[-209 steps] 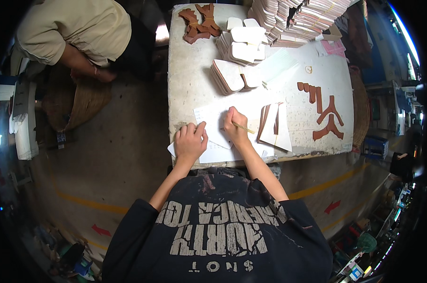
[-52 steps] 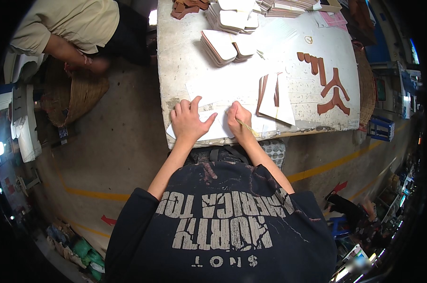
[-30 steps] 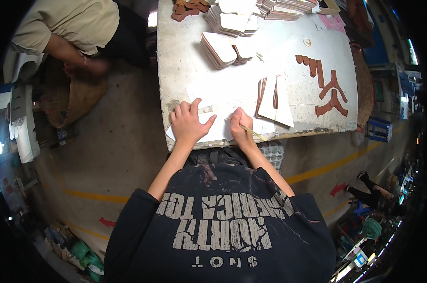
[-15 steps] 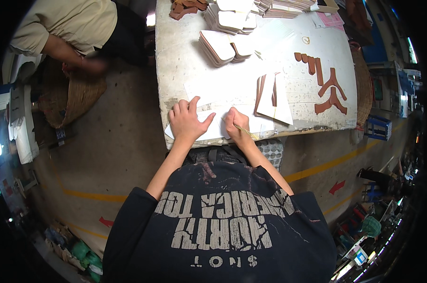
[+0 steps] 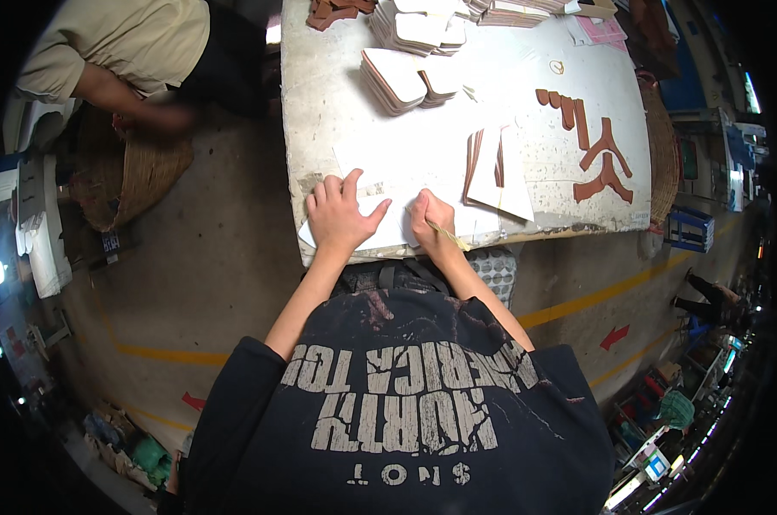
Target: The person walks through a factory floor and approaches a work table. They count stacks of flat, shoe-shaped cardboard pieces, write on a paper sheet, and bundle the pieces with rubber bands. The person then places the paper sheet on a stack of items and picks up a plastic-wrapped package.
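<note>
My left hand [image 5: 340, 216] lies flat with fingers spread on a white sheet [image 5: 392, 230] at the table's near edge. Beside it, my right hand [image 5: 433, 225] is closed in a writing-like grip around a thin pen-like tool [image 5: 450, 235] with a yellowish, stringy tail. The tool's tip is hidden by the fingers, which rest over the sheet. Just right of that hand stand narrow brown-edged pieces [image 5: 473, 167] and a tapering white piece [image 5: 515, 190].
Bundled white-topped stacks [image 5: 397, 79] occupy the far part of the white table [image 5: 543, 219]. Flat brown cut pieces [image 5: 605, 180] lie at the right. A co-worker's arm [image 5: 114, 93] reaches over a woven basket [image 5: 148, 176] on the left.
My right hand has shifted very slightly, still closed on the pen-like tool. The left hand stays flat in place. Far right, a person in the background has moved.
</note>
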`<control>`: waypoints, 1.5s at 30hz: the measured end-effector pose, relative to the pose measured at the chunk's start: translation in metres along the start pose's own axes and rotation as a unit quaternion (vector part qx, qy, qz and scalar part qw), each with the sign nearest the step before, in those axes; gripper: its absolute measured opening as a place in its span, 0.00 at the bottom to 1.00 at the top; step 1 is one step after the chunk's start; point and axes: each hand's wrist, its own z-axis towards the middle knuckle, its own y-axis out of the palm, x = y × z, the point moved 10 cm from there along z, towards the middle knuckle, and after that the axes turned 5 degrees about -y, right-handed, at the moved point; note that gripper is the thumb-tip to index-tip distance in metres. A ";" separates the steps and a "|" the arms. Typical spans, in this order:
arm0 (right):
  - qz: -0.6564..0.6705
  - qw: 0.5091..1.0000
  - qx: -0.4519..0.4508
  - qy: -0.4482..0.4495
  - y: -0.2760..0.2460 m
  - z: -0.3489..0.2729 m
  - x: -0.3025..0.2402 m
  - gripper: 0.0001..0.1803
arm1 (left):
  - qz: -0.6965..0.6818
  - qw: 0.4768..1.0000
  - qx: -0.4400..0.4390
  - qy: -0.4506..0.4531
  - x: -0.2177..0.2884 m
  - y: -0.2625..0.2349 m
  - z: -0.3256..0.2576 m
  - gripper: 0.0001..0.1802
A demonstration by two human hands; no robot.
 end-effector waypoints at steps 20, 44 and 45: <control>0.014 0.999 0.010 0.032 -0.007 0.007 0.007 0.23 | 0.009 1.000 0.004 -0.007 -0.001 0.000 0.000 0.39; -0.010 0.999 -0.028 -0.030 -0.002 0.000 0.001 0.19 | 0.009 1.000 0.008 0.001 0.001 -0.001 -0.001 0.39; -0.017 0.999 -0.021 -0.037 -0.003 0.000 -0.001 0.18 | 0.000 1.000 0.006 0.003 0.001 0.000 -0.001 0.39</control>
